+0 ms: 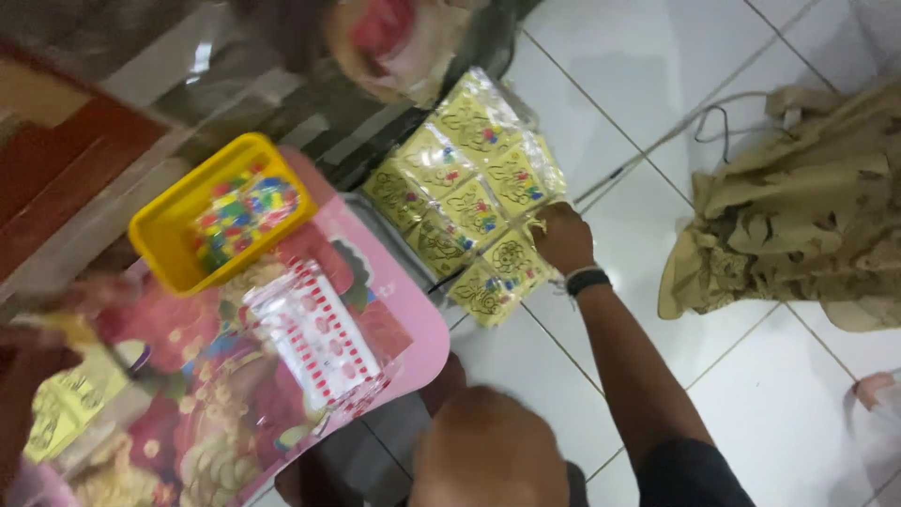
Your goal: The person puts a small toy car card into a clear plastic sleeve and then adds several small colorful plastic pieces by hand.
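On the white floor (pixel 657 84) lies a sheet of yellow packets (pixel 469 197); the right hand (pixel 563 237) pinches its edge. The left hand (pixel 33 376) is blurred, grip unclear. A careless tug could tear the plastic.

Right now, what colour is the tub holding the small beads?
Bright yellow tub, seen in the head view.

One yellow tub (pixel 169 230), one pink tray (pixel 413 319), one tan cloth (pixel 798 216), one wristband (pixel 587 279)
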